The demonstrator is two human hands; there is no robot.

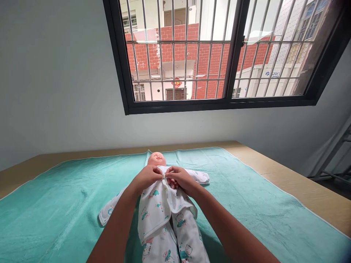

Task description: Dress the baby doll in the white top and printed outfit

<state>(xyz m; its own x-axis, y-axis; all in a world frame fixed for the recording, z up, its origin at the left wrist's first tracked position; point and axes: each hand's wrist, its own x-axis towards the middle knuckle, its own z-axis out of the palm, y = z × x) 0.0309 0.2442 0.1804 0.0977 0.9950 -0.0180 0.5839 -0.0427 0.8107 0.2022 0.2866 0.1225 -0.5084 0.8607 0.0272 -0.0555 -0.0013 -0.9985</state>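
Observation:
A baby doll [157, 158] lies on its back, dressed in a white jacket [153, 208] with a teal animal print and matching trousers [189, 237]. Both sleeves stretch out to the sides. At the upper chest, my left hand [149, 177] pinches one front edge of the jacket between thumb and fingers. My right hand [179, 178] pinches the other edge right beside it, the fingertips of both hands nearly meeting. A small fastening seems to sit between them, too small to make out. Below the hands the jacket front hangs apart over the trousers.
Under the doll a teal cloth [71, 204] covers most of a light wooden table [274, 160]. Behind the table is a pale wall [60, 80] with a black-framed, barred window [178, 106]. A metal frame [334, 153] stands at the far right.

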